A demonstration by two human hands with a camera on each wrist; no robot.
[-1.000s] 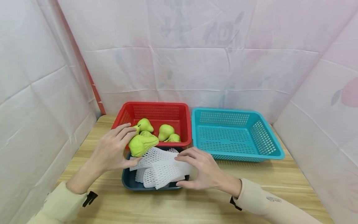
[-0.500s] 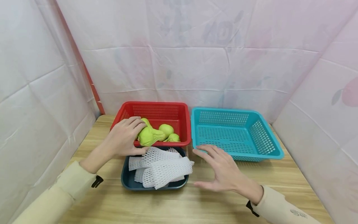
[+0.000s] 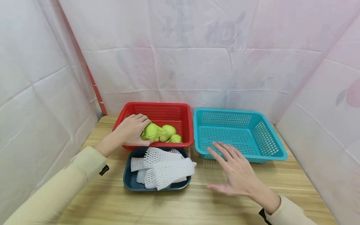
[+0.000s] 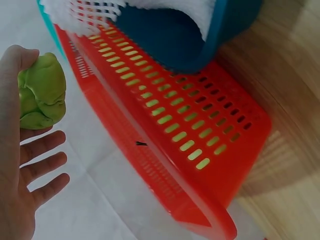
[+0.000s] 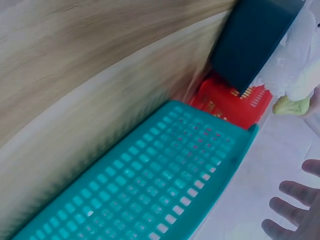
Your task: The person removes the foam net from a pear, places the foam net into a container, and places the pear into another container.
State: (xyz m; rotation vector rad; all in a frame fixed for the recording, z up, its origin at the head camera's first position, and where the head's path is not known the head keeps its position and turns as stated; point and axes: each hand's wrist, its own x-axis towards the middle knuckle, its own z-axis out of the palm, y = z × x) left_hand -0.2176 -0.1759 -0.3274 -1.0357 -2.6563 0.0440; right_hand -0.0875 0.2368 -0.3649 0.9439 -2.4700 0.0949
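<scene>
My left hand (image 3: 130, 130) grips a lumpy green chayote (image 3: 152, 132) just above the near side of the red basket (image 3: 187, 125). In the left wrist view the thumb and a finger pinch the chayote (image 4: 45, 90), while the other fingers stand apart. A smooth green pear (image 3: 169, 132) and another wrinkled chayote (image 3: 176, 138) lie in the basket; the hand hides what lies at its left. My right hand (image 3: 239, 173) hovers in front of the turquoise basket (image 3: 267, 150), fingers spread and holding nothing.
Before the red basket stands a dark blue tub (image 3: 129, 181) heaped with white foam net sleeves (image 3: 174, 170). The baskets stand side by side on the wooden table (image 3: 168, 207). Hanging white sheets (image 3: 197, 68) close off the back and both sides.
My left hand has carried the chayote from over the tub up and back to the red basket. My right hand has drawn away from the net sleeves to the right.
</scene>
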